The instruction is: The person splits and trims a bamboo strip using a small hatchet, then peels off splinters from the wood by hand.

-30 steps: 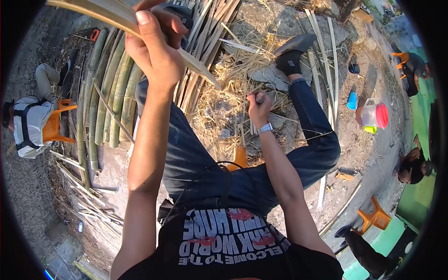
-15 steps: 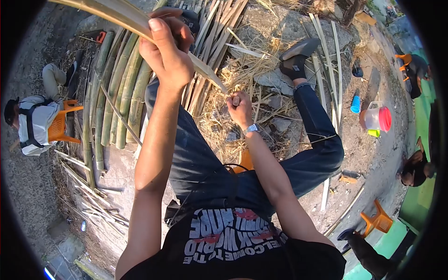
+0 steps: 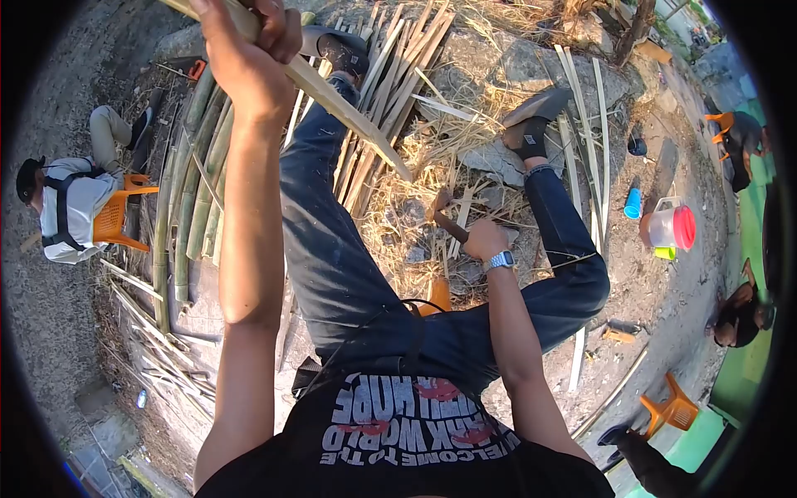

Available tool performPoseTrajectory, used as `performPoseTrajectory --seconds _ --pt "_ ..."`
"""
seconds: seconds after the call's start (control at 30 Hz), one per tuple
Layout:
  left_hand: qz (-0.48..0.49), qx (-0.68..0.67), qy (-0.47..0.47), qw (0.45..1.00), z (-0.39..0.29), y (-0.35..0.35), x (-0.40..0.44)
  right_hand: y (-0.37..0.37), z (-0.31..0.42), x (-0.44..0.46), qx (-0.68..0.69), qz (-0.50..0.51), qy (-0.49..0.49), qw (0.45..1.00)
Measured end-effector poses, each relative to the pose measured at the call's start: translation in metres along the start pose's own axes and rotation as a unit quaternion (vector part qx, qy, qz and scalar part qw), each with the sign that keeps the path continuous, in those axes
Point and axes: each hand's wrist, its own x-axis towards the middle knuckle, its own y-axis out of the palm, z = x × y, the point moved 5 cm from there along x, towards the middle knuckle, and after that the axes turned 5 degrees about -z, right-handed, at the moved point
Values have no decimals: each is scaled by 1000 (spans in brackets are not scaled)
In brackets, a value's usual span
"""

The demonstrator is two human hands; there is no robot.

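My left hand (image 3: pixel 253 62), at the upper left, is closed around a long split bamboo strip (image 3: pixel 340 106). The strip slants down to the right, and its near end hangs over the shavings between my legs. My right hand (image 3: pixel 486 241) is closed on a short brown tool with a bent end (image 3: pixel 451 224); its exact kind cannot be made out. This tool sits below and to the right of the strip's end, apart from it. Pale bamboo shavings (image 3: pixel 403 224) lie on the ground beneath.
Split strips (image 3: pixel 394 95) lie beyond my left leg, with green bamboo poles (image 3: pixel 187 158) farther left. A person (image 3: pixel 79 207) sits at the left. Long strips (image 3: pixel 585 137), a blue cup (image 3: pixel 633 203) and a pink-lidded container (image 3: pixel 682 228) are at the right.
My left hand and the bamboo strip have shifted up and left. My right hand has moved right and down, away from the strip's end, and the brown tool now shows.
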Motion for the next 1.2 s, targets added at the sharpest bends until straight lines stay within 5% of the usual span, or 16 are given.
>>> performPoseTrajectory --seconds 0.1,0.27,0.4,0.5,0.57,0.77,0.83,0.93,1.03,1.07,1.17,1.2 --pt "61 -104 -19 992 21 17 3 81 -18 41 -49 54 -37 997" --pt "80 -67 -17 994 31 62 1 122 -35 73 122 25 34 992" --pt "87 -64 -26 994 55 73 14 42 -10 10 320 39 62 945" --pt "96 -58 -15 994 61 75 19 -2 -5 -37 433 -74 -52 897" --pt "86 -30 -11 996 58 77 20 -34 11 -76 597 -113 -105 787" --pt "120 -21 5 993 70 104 17 -116 43 -136 709 -82 -112 691" --pt "92 8 40 995 67 108 15 -152 52 -158 682 -126 -136 708" --pt "78 -12 18 997 64 110 13 -193 59 -175 688 -250 -197 652" --pt "77 -15 8 997 67 108 11 -154 73 -143 663 -212 -163 699" --pt "55 1 22 998 66 106 9 -131 75 -116 537 -179 -183 803" --pt "53 -7 6 999 58 97 15 -153 77 -123 552 -121 -139 813" --pt "42 0 6 999 55 97 15 -168 78 -132 592 -140 -166 776"
